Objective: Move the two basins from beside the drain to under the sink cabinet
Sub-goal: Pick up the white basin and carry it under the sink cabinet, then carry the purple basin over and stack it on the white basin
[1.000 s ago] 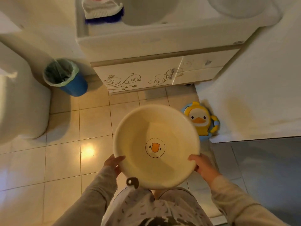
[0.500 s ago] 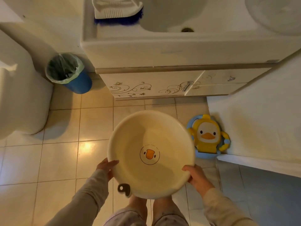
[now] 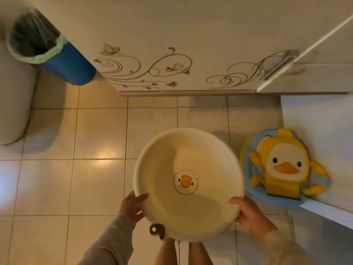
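My left hand (image 3: 132,204) and right hand (image 3: 248,213) each curl over the near rim of the cream basin (image 3: 188,185), thumbs on the inside edge, fingers wrapped beneath, so I hold it level above the floor tiles (image 3: 99,178) in front of my legs. A small dark hanging loop (image 3: 157,230) sticks out from its near-left rim. Bare tile lies open to the left and ahead. Just right of the basin, a yellow duck seat (image 3: 284,167) leans by a white ledge (image 3: 315,119). Farther on stands the sink cabinet (image 3: 172,44), doors closed, with a blue bin (image 3: 57,54) to its left.
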{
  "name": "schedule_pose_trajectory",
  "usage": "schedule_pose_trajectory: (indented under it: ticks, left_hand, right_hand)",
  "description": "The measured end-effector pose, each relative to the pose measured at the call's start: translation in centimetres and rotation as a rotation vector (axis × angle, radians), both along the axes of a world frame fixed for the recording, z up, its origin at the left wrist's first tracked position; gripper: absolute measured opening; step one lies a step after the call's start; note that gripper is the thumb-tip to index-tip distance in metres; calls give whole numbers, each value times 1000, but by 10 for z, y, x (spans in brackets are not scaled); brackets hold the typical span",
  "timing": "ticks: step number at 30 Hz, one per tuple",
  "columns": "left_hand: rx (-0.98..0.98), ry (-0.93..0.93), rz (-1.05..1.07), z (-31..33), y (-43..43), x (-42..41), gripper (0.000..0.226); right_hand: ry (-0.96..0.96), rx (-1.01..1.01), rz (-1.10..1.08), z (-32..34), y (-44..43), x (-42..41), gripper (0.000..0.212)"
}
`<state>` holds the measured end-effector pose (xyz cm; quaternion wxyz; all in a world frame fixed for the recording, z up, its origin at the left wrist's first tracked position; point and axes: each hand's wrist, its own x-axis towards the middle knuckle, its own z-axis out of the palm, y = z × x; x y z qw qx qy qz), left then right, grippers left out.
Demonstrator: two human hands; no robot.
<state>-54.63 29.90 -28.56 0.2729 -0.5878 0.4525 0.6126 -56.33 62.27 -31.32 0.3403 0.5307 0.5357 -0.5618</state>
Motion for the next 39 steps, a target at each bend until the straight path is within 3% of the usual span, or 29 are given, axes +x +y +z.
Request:
schedule_pose_trajectory:
  ticks: [10,13,17,23,28,30,36,39]
  left_hand:
    - [6,246,-41,-204,-2,-109,33]
    - [-17,344,-69,-234,-1,-156,34]
    - [-55,425,-96,-255,-1,-210,31]
    - [-85,436,-140,-257,-2,-238,42]
    - [-109,261,-235,-213,-5,-198,57]
    - [-100,182,-255,-179,-7,-165,49]
    - [-29,-95,-212,-44,-22,-21,40]
    - [-29,-287,-255,36,-17,57,29]
  right_hand:
    - [166,-18,-11,-213,-4,-123,38]
    - [223,-15,-7,-241,-6,-177,28]
    - [317,-6,14,-257,-9,-236,49]
    - [353,11,-2,-261,-20,-262,50]
    - [277,-22,35,-221,-23,-226,47]
    - [176,4,27,-188,-16,-190,48]
    - [-76,-76,-62,-42,-4,-28,18]
    - [-184,-5,-59,50,-4,51,8]
